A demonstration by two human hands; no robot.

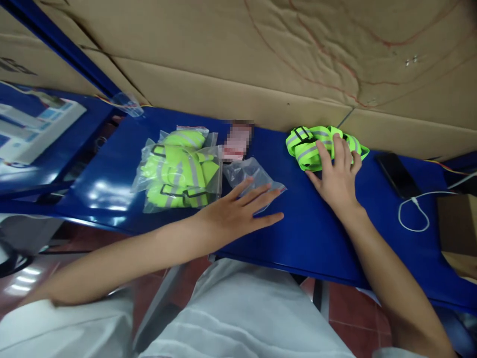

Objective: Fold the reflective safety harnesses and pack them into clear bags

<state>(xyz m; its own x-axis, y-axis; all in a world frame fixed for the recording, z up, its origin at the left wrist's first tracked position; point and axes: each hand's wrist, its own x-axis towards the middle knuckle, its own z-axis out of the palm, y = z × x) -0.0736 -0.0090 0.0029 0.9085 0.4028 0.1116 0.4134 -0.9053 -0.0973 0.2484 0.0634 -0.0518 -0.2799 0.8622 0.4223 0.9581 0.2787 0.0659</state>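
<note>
My left hand (242, 211) is spread flat, palm down, over the near side of a clear plastic bag (248, 171) on the blue table. Nothing shows in its grasp. At the back right, my right hand (339, 174) rests with fingers apart on a bundle of neon-yellow reflective straps (313, 144) with black buckles. Those fingers touch the bundle but do not close round it. Left of my left hand lies a pile of bagged neon-yellow reflective straps (179, 171), also with black buckles.
The blue table (298, 238) backs onto a cardboard wall (208, 84). A blurred pinkish item (237, 141) lies behind the clear bag. To the right are a black phone (398, 174), a white cable (413, 229) and a cardboard box (458, 228). A clear plastic cup (128, 103) lies back left.
</note>
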